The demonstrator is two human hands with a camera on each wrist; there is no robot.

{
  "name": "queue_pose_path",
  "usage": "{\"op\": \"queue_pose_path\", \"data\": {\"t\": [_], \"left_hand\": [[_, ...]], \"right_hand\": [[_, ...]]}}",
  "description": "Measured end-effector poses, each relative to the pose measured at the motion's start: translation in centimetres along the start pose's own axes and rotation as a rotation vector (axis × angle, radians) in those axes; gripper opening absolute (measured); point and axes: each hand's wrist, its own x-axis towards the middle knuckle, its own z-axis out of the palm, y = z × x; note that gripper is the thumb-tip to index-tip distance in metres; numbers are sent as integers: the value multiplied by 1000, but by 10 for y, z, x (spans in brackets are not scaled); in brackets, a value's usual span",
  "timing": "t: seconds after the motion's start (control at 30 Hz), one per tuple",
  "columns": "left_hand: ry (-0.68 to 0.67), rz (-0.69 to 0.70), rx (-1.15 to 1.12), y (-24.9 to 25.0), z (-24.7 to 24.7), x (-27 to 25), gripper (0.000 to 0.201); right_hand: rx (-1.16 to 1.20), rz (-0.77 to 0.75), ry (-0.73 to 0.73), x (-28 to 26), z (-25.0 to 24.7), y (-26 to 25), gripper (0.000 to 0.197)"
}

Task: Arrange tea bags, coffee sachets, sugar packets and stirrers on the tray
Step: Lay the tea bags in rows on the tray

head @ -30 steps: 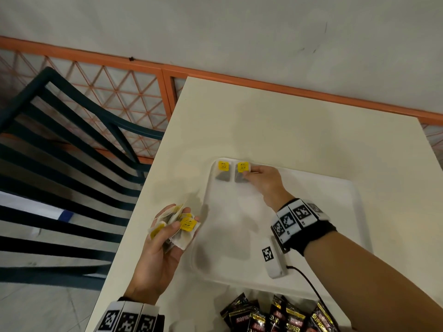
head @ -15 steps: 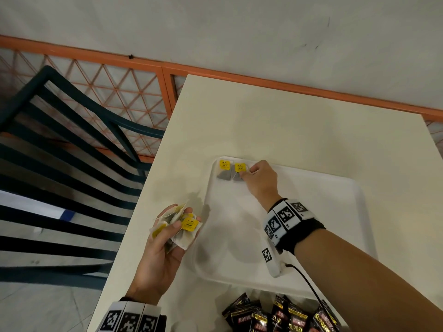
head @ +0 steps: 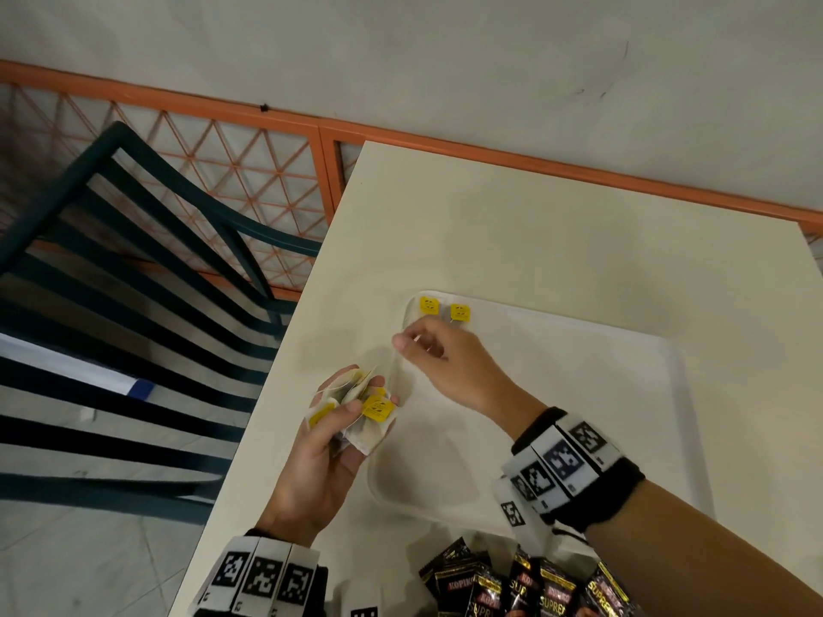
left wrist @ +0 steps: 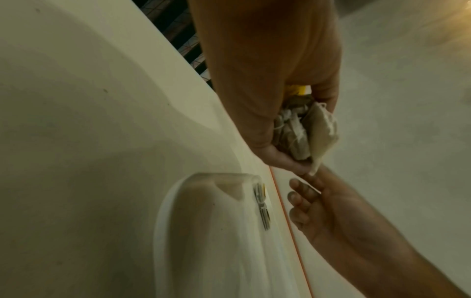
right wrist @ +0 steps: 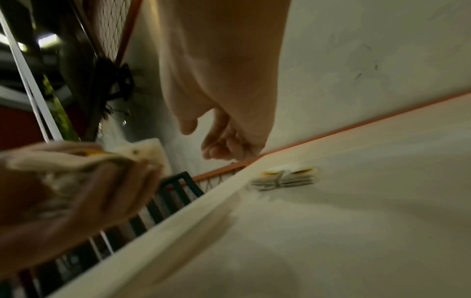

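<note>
A white tray (head: 579, 394) lies on the cream table (head: 534, 224). Two tea bags with yellow tags (head: 429, 305) (head: 459, 313) lie side by side in its far left corner; the right wrist view also shows this pair (right wrist: 285, 177). My left hand (head: 320, 460) hovers over the table's left edge and grips a bunch of tea bags (head: 372, 416), seen close up as tea bags (left wrist: 305, 129). My right hand (head: 438, 354) is empty, fingers loosely curled, above the tray's left rim and close to the bunch.
Several black coffee sachets (head: 512, 585) lie at the table's near edge, in front of the tray. A dark green slatted chair (head: 133, 269) stands left of the table. An orange lattice fence (head: 222, 162) and a grey wall are behind.
My right hand let go of the second tea bag in the tray's corner and drew back left towards my left hand. My left hand kept holding the bunch.
</note>
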Motion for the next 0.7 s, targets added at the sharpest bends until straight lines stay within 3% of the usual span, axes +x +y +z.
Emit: {"op": "queue_pose_path", "data": {"t": [0.1,0.2,0.33,0.43,0.53,0.7], "left_hand": [[-33,8,71,1,3,-4,58],[-56,-6,153,4,5,-8,53],[-67,25,173,4,4,-10,68],[-57,23,153,2,1,-11,53],[-31,14,148,-1,-1,-12,48],[35,-2,140,-2,-9,-11,73]], "right_hand": [[88,91,-189,-14,10,-9,30],[104,109,-227,-20,16,-10,19],[248,130,-203,-25,16,-9,13],[340,172,-131,-25,16,-6,2],[521,216,-134,-26,15,-3,10],[683,318,-9,-23,16,6,9]]}}
